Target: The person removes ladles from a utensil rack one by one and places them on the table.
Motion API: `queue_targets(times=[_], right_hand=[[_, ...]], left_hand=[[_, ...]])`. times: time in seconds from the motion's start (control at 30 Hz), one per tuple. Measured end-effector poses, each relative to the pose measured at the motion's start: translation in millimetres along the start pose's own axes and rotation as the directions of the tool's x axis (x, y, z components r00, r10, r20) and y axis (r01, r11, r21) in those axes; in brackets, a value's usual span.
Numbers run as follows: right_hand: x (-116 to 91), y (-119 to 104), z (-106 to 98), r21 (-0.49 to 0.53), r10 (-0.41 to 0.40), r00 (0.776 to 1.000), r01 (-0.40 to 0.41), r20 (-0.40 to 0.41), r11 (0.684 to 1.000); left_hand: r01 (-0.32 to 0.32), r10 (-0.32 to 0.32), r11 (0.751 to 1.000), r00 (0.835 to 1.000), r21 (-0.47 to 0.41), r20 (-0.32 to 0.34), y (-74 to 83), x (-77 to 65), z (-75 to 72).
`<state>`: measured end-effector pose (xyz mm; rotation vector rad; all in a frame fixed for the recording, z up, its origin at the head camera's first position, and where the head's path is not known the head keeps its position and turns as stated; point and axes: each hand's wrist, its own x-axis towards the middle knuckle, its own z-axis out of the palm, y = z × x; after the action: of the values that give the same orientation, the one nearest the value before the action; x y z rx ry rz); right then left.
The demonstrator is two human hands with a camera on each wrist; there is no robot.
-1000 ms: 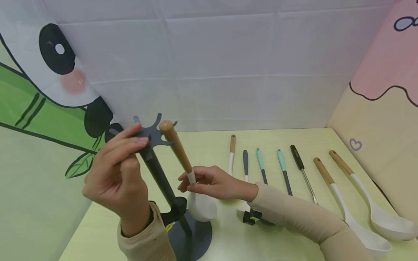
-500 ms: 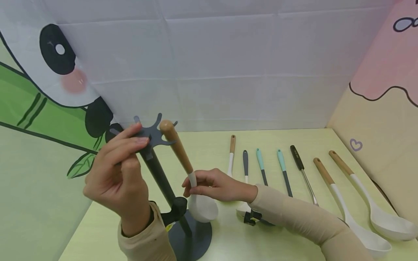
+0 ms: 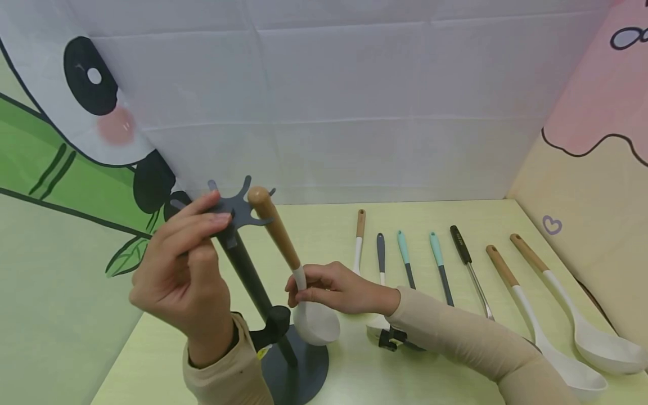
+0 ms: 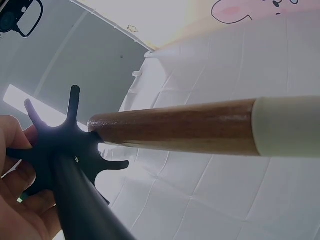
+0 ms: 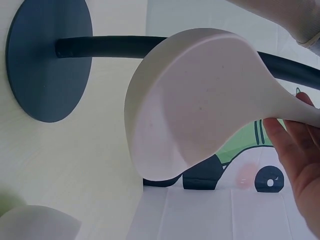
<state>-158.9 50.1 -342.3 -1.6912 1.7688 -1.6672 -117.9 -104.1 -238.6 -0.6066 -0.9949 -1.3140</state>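
Observation:
A dark grey utensil stand [image 3: 244, 270] with a star-shaped hook top stands at left on a round base [image 3: 306, 374]. My left hand [image 3: 184, 275] grips the hook top from the left, fingertips on its hooks. Close against the right side of that top is the wooden handle end of a white ladle [image 3: 315, 326]. My right hand [image 3: 344, 288] pinches the ladle's white neck, just below the wood. In the right wrist view the bowl [image 5: 195, 105] hangs in front of the pole. The left wrist view shows the wooden handle [image 4: 180, 127] beside the hooks.
Several utensils lie in a row on the pale table [image 3: 324, 236]: a dark-handled one [image 3: 381, 256], turquoise-handled ones [image 3: 436, 247], a black-handled one [image 3: 460, 244], and large white spoons with wooden handles [image 3: 602, 343] at right. White cloth [image 3: 354, 101] rises behind the table.
My right hand has shifted slightly right and down, swinging the ladle's bowl a little to the right. The left hand and the stand have stayed put.

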Motion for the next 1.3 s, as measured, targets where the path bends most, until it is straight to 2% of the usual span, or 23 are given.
queue_targets(times=[0.53,0.77,1.3], right_hand=[[2.7,-5.3,-3.9,-0.06,-0.011,1.0,0.01,-0.002,0.998],[-0.7,19.9,-5.2,-0.082,0.002,1.0,-0.002,-0.003,0.997],[0.2,16.8,-8.7,-0.079,-0.004,1.0,0.003,-0.01,0.997]], left_hand=[[-0.007,0.007,1.0,1.0,-0.003,0.003,-1.1,0.8,-0.4],[-0.006,0.006,1.0,1.0,-0.003,0.002,-1.8,0.8,-0.6],[-0.007,0.007,1.0,1.0,0.014,-0.007,-0.7,0.6,0.0]])
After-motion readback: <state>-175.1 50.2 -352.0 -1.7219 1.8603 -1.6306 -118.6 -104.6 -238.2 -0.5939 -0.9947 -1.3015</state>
